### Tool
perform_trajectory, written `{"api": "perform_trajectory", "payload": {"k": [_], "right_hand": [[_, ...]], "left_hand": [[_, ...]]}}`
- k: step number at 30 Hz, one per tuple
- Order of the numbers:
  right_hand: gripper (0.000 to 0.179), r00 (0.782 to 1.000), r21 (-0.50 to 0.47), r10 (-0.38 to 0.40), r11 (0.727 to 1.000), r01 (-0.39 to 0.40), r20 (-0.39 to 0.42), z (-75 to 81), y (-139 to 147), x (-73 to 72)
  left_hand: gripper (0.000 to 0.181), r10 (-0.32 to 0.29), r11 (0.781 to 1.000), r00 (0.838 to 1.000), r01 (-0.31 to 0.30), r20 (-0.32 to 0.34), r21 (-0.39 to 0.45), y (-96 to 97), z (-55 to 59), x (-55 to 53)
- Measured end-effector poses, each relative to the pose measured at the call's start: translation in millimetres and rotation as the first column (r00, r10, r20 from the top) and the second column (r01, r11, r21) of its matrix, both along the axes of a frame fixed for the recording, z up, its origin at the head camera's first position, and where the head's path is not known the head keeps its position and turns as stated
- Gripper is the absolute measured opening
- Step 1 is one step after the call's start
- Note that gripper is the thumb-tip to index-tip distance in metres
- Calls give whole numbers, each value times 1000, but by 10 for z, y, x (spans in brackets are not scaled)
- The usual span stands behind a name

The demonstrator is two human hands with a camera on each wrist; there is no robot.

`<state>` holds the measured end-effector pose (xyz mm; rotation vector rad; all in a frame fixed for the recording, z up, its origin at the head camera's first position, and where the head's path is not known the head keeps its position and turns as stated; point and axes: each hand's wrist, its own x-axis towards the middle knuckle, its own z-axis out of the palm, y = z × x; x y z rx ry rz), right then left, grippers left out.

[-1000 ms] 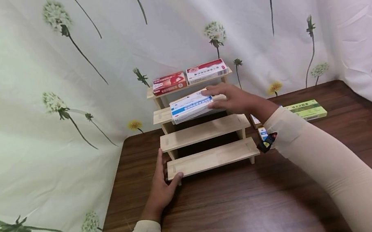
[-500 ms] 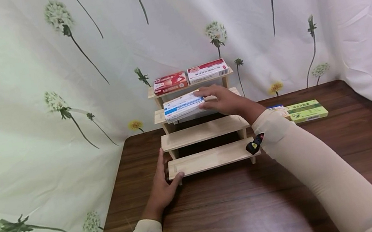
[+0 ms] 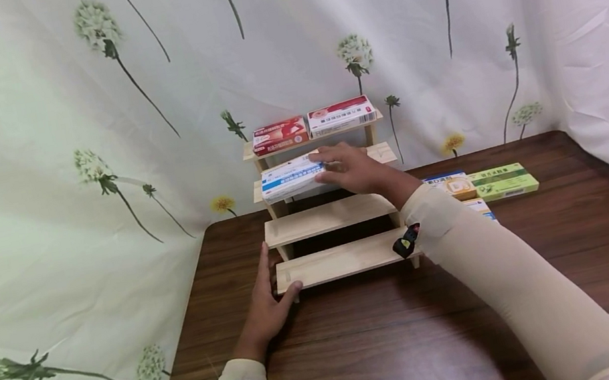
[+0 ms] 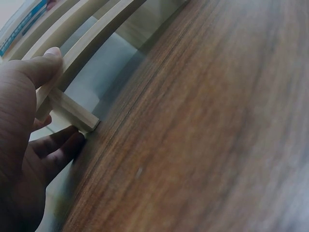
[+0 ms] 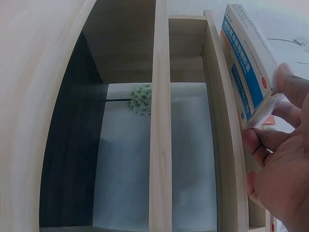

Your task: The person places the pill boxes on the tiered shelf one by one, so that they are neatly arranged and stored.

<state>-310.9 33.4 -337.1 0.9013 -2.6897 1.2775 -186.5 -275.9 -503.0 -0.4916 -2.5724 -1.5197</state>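
1. R hand (image 3: 352, 168): part-closed pinch, thumb + fingertips on blue-&-white med box (image 3: 289, 179) at its 3 o'clock end.
2. Box over L end of 2nd tier (image 3: 383, 152) from top; contact unclear. Room along board to 3 o'clock edge.
3. L hand (image 3: 266, 309) spread wide, thumb on bottom tier (image 3: 347, 260), rack's (image 3: 328, 218) 7 o'clock corner.
4. Top tier (image 3: 247, 152): red box (image 3: 279, 135) at 12, red-&-white box (image 3: 341, 116) at 2.
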Motion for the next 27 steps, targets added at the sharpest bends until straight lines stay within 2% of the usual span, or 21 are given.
{"api": "perform_trajectory", "payload": {"k": [12,18,27], "right_hand": [[59,999,65,-4,998,7,-47,-19,-138,-67],[61,999,95,-10,995,15,-48,-2,-175,-53],[60,998,190,-7,982,18,-58,19,-166,-60]], "left_hand": [[106,-2,1000,1000,2,3,3,-3,2,3],[106,1,1000,1000,-1,-2,2,-11,-9,11],[106,3,1000,1000,-3,-3,-3,3,-8,2]]}}
